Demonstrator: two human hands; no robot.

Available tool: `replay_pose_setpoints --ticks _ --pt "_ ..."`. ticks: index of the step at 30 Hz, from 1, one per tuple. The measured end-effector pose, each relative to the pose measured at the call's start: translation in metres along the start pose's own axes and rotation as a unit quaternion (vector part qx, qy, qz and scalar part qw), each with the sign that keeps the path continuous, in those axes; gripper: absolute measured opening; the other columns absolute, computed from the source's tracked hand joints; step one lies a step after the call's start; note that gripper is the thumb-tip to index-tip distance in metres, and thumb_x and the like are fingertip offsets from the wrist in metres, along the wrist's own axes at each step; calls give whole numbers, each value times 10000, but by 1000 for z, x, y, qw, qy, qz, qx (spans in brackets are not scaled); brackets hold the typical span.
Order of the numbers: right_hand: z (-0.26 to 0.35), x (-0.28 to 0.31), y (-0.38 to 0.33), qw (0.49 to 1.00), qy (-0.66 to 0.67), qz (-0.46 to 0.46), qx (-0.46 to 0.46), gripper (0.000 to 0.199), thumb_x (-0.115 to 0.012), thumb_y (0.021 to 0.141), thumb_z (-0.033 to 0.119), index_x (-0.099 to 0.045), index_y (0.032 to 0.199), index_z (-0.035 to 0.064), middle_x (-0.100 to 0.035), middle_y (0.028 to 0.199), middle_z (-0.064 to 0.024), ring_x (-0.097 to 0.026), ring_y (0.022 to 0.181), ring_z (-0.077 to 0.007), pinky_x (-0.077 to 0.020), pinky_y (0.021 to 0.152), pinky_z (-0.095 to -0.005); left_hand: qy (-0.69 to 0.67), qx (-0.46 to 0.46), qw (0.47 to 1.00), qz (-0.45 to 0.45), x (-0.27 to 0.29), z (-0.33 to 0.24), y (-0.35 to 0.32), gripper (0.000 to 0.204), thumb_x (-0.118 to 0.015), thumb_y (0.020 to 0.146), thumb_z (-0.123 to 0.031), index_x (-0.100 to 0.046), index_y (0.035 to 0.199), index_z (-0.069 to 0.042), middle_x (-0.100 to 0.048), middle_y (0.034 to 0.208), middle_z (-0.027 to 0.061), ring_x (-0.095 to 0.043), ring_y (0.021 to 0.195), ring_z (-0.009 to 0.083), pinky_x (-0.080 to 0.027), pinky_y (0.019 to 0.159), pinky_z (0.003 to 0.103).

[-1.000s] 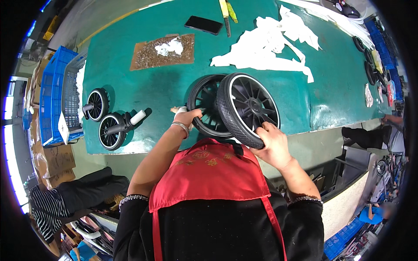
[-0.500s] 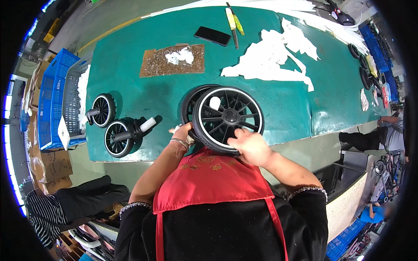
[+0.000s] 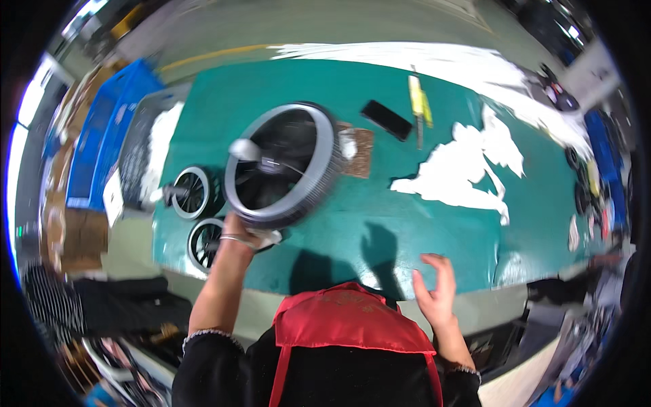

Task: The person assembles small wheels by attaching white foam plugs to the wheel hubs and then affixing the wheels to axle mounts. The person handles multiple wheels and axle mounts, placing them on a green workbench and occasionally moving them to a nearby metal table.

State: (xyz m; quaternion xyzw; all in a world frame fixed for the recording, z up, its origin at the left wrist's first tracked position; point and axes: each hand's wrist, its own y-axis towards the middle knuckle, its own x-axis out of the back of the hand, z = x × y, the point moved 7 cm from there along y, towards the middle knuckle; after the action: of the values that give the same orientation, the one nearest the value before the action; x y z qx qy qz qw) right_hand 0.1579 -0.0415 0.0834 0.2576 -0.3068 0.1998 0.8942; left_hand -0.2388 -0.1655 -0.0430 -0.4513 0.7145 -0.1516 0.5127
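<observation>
My left hand (image 3: 245,233) grips a large wheel (image 3: 324,166) by its lower edge, lifted over the left half of the green table. The wheel has a black tyre and a grey rim, and it is smeared by motion. A white rounded part (image 3: 245,150) sticks out near its hub. Something white, perhaps a rag (image 3: 272,237), shows beside my left fingers. My right hand (image 3: 436,292) hovers empty by the table's front edge, thumb and fingers apart. Left of the lifted wheel stand two small caster wheels, a rear one (image 3: 192,192) and a front one (image 3: 205,244), partly hidden by my forearm.
On the green table (image 3: 434,237) lie a brown board (image 3: 359,163) behind the wheel, a black phone (image 3: 386,120), yellow-handled tools (image 3: 418,102) and crumpled white sheets (image 3: 454,169). A blue crate (image 3: 102,142) stands off the left edge. Long white strips (image 3: 434,61) line the far edge.
The large wheel has gone from the table's front edge up and to the left in my left hand. My right hand has let go of it. The view has shifted too.
</observation>
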Motion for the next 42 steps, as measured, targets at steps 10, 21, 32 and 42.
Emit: replay_pose_setpoints --ticks 10,21,32,42 --pt "-39 -56 -1 981 -6 186 -52 220 -690 844 124 -644 1059 115 -658 975 -63 -653 914 -294 -526 812 -389 23 38 998 34 -25 -95 197 467 -602 933 -345 -573 1057 105 -664 994 180 -661 985 304 -579 836 372" --pt "-218 8 126 968 -199 -98 -119 469 -691 764 54 -583 1215 125 -556 1300 -135 -538 1212 -343 -487 962 -403 616 -163 702 317 -142 177 50 306 -726 871 -85 -614 1131 31 -667 1034 94 -643 923 163 -516 847 297" --pt "-322 23 142 987 -116 93 -54 451 -702 644 59 -632 1081 149 -468 1408 -95 -521 1157 -353 -545 873 -442 802 -453 256 292 -289 370 54 952 -747 759 -477 -363 1483 7 -433 1489 218 -436 1347 352 -345 1128 412" --pt "-324 68 38 995 -1 56 82 248 -687 657 137 -646 901 140 -622 893 -10 -602 847 -226 -539 701 -346 884 -313 291 189 -283 399 57 502 -691 754 -349 -628 1171 -77 -626 1136 187 -587 1074 385 -466 958 450"
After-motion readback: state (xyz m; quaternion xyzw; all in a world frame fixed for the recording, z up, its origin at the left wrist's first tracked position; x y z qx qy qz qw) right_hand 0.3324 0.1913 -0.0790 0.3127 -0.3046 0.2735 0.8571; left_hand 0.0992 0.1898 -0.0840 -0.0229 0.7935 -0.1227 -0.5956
